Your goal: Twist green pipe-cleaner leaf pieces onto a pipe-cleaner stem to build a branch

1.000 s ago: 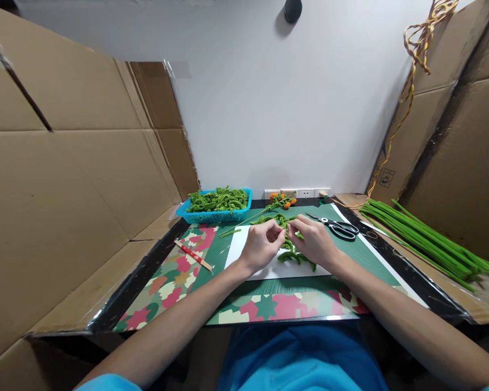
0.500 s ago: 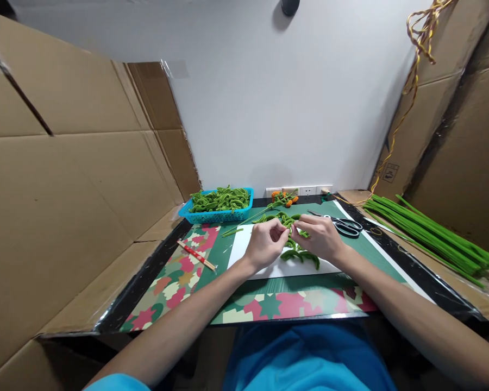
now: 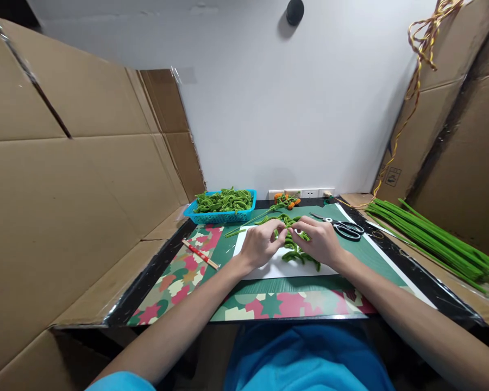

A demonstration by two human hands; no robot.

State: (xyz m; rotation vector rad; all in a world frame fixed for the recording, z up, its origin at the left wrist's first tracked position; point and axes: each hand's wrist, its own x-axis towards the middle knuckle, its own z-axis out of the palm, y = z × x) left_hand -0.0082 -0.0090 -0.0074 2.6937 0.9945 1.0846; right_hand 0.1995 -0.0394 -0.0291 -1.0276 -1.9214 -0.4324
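Observation:
Over a white sheet (image 3: 264, 271), my left hand (image 3: 263, 241) and my right hand (image 3: 315, 239) meet fingertip to fingertip. Both are closed in a pinch on a small green pipe cleaner piece, mostly hidden by the fingers. Bent green pipe cleaner pieces (image 3: 299, 256) lie on the sheet below and behind the hands. Scissors (image 3: 348, 230) with black handles rest just right of my right hand. Behind the hands lies an orange pipe cleaner flower (image 3: 287, 201) on a long green stem.
A blue basket (image 3: 224, 217) heaped with curled green pieces stands back left. Chopsticks (image 3: 199, 254) in a red wrapper lie on the patterned mat at left. Long green pipe cleaners (image 3: 436, 241) are bundled at right. Cardboard walls (image 3: 106, 190) flank the table.
The view has shifted slightly, so the scene sits a little further right. Both hands stay pinched together over the sheet, with small finger movements.

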